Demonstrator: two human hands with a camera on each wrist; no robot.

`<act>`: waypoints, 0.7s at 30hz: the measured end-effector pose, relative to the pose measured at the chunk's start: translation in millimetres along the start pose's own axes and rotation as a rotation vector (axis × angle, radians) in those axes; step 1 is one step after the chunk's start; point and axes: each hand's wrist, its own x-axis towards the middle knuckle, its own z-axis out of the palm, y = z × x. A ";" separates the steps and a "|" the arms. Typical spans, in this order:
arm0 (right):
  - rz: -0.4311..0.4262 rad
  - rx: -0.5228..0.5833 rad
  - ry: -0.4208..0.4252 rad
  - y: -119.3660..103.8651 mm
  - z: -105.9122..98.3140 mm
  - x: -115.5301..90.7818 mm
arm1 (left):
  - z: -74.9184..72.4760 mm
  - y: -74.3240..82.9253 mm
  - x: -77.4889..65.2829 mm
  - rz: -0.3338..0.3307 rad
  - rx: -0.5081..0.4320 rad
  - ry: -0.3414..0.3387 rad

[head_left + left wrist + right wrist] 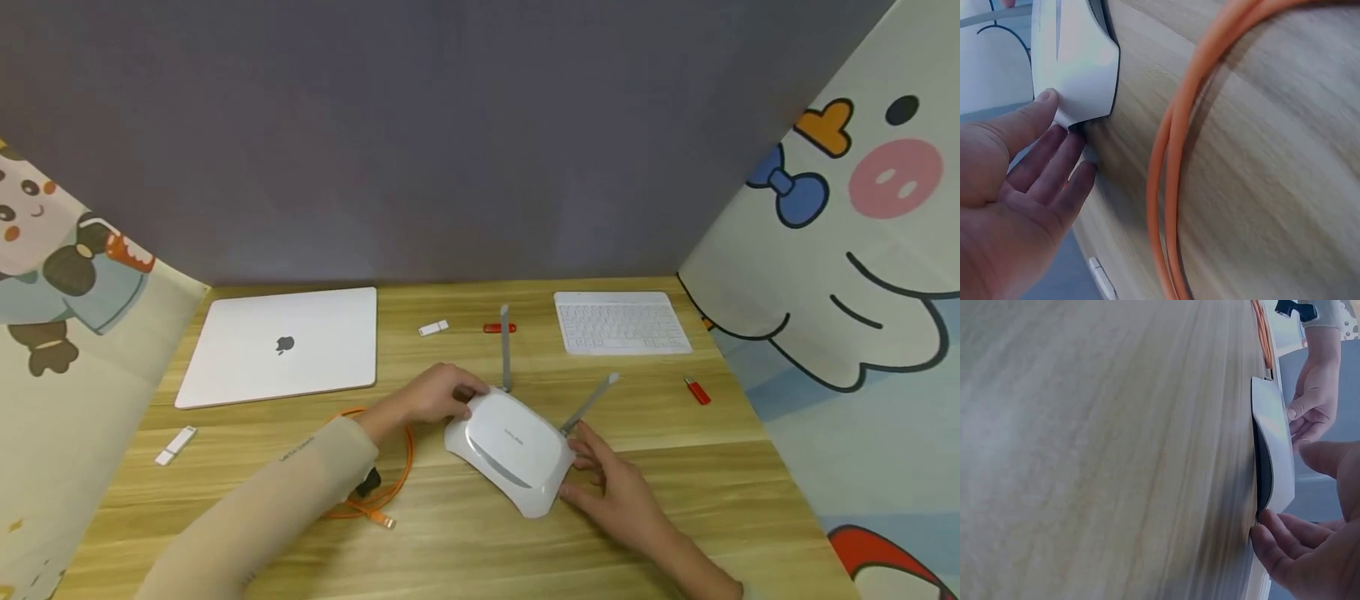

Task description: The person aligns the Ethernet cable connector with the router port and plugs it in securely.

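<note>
A white Wi-Fi router (510,446) with two grey antennas sits at an angle on the wooden table, between the two hands. My left hand (442,396) grips its left back corner; in the left wrist view the thumb (1047,100) rests on the white top and the other fingers bend around the edge below. The right hand (622,500) holds the router's right end, near the base of one antenna. In the right wrist view the fingertips (1266,534) touch the low edge beside the tabletop. Under the left forearm lies a coiled orange network cable (408,462), partly hidden.
A closed silver laptop (247,350) lies at the back left, a white keyboard (622,325) at the back right. White USB sticks (433,328) and red USB sticks (697,391) are scattered around. A black item (368,482) lies by the cable. A grey partition (450,142) stands behind.
</note>
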 end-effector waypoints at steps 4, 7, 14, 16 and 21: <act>0.006 -0.022 -0.008 1.0 0.5 6.7 | 1.1 0.4 -7.1 0.048 0.116 -0.031; -0.015 -0.040 -0.009 4.2 -1.1 15.3 | 5.2 1.6 -12.5 0.062 0.187 -0.035; -0.063 -0.052 -0.038 10.4 -8.1 36.7 | 19.7 8.8 -28.3 0.002 0.217 0.054; -0.082 -0.060 -0.045 11.9 -10.4 42.4 | 25.1 11.8 -32.6 -0.025 0.209 0.103; -0.138 -0.066 -0.075 16.7 -15.2 54.1 | 40.7 18.9 -42.0 -0.073 0.121 0.209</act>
